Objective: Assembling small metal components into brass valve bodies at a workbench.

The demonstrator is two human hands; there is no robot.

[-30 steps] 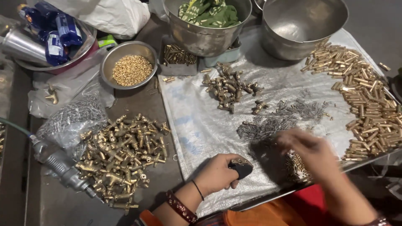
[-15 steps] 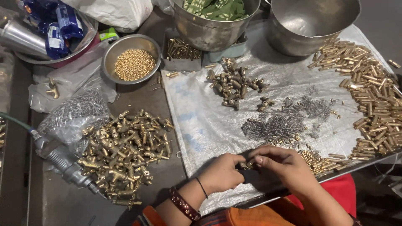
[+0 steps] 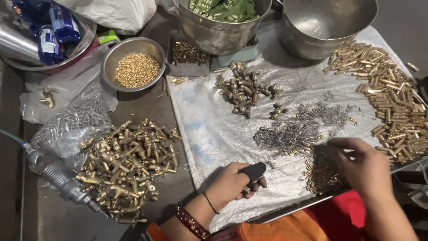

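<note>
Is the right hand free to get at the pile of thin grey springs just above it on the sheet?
Probably yes. The right hand hovers beside the springs, with only bare plastic sheet and small brass bits between; nothing covers them.

– How is the left hand set?
– Curled loosely, thumb in a dark cover, wrist banded.
– And the right hand?
– Palm down, fingers spread and bent, near the sheet's front edge.

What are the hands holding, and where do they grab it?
The left hand pinches a small brass part between its fingertips. The right hand reaches over small brass pieces; its grip cannot be told.
</note>
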